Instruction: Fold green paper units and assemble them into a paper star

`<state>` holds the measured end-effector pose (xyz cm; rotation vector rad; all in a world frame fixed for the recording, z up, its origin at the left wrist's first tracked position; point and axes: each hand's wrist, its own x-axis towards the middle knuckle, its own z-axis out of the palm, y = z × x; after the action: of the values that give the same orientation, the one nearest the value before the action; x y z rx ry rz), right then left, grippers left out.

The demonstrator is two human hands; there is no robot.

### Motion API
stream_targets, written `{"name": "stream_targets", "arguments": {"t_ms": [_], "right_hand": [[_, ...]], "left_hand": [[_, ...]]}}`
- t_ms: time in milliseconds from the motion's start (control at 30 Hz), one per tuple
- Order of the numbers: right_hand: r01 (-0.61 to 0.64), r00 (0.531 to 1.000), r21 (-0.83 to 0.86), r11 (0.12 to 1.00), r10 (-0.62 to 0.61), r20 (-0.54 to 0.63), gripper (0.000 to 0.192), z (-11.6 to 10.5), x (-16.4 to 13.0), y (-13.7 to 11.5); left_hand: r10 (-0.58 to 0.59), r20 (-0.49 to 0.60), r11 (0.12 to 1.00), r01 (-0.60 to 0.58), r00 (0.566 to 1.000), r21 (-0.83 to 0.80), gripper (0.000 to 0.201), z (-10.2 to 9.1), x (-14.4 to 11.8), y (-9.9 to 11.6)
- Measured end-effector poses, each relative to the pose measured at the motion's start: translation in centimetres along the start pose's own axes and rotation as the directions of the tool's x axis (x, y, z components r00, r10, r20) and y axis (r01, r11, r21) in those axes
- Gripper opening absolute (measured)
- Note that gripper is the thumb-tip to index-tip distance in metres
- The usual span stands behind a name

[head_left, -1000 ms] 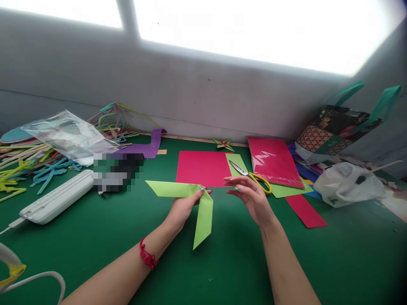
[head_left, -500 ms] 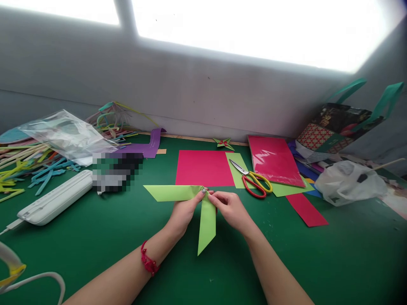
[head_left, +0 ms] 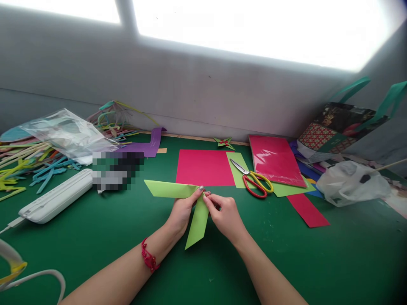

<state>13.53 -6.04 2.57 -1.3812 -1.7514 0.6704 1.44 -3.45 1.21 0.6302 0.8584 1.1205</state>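
Note:
A light green paper strip (head_left: 168, 189) is held up over the table, bent at a fold so one arm points left and the other hangs down toward me. My left hand (head_left: 183, 212) pinches it at the fold, thumb on top. Close beside it, my right hand (head_left: 224, 213) is closed on the same strip, thumb and fingertips at the fold. The fingers partly cover the fold, so its exact shape is hidden. Just beyond the hands lies a crimson paper sheet (head_left: 205, 167). Scissors (head_left: 254, 178) with red and yellow handles rest to the right on a green paper piece (head_left: 237, 163).
A folded green-and-red paper star (head_left: 224, 143) lies near the wall. To the right are a wrapped pack of red paper (head_left: 276, 159), a red strip (head_left: 308, 210), a plastic bag (head_left: 346, 184) and a shopping bag (head_left: 340, 125). A white power strip (head_left: 57, 197) and colourful strips (head_left: 51, 169) occupy the left.
The paper strip has turned slightly: its hanging arm has swung left and its left arm now slants, tip higher. Both hands have stayed at the fold, the right one shifting a little left.

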Motion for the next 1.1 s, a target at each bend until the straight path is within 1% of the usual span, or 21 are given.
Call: {"name": "stream_targets", "arguments": {"t_ms": [133,300,400,533,600,700,767,867,967,1033,1100], "right_hand": [[0.001,1.000,-0.017,1.000,-0.001,0.006,0.032,0.0,0.0,0.0],[0.008,1.000,-0.018,1.000,-0.008,0.000,0.030,0.1,-0.1,0.0],[0.008,1.000,-0.014,1.000,-0.008,0.010,0.032,0.2,-0.1,-0.1],[-0.015,1.000,0.029,0.999,0.015,0.014,0.032,0.3,-0.1,0.0],[-0.044,0.999,0.078,0.996,0.043,0.021,0.031,0.2,0.0,0.1],[-0.109,0.994,0.188,0.976,0.106,0.029,0.031,-0.5,0.2,0.3],[-0.151,0.988,0.261,0.953,0.147,0.038,0.030,-1.1,0.5,0.5],[-0.182,0.983,0.344,0.921,0.173,0.056,0.028,-1.9,0.8,0.7],[-0.189,0.982,0.381,0.905,0.174,0.073,0.028,-2.1,0.9,0.9],[-0.196,0.981,0.393,0.899,0.173,0.093,0.028,-2.1,1.0,1.0],[-0.203,0.978,0.408,0.890,0.169,0.119,0.028,-2.0,1.0,1.2]], "left_hand": [[-0.044,0.021,0.998,0.045,0.999,-0.036,0.025,0.1,-0.1,0.0],[-0.025,-0.035,1.000,0.025,0.999,0.000,0.028,0.1,0.0,-0.1],[-0.034,-0.070,0.999,0.035,0.997,0.009,0.028,0.1,0.1,-0.1],[-0.032,-0.072,0.999,0.034,0.997,0.027,0.027,0.1,0.1,-0.1],[-0.025,-0.038,0.998,0.026,0.999,0.050,0.028,0.1,0.1,0.1],[0.011,0.068,0.995,-0.018,0.998,0.102,0.034,0.2,0.1,0.6],[0.047,0.142,0.982,-0.072,0.989,0.173,0.036,0.3,0.1,0.9],[0.094,0.200,0.935,-0.155,0.975,0.320,0.033,0.3,0.1,1.1],[0.076,0.263,0.886,-0.186,0.962,0.424,0.028,0.2,0.2,0.8],[0.050,0.307,0.882,-0.186,0.950,0.433,0.027,0.0,0.3,0.5],[0.049,0.327,0.890,-0.190,0.944,0.415,0.026,-0.2,0.5,0.3]]}}
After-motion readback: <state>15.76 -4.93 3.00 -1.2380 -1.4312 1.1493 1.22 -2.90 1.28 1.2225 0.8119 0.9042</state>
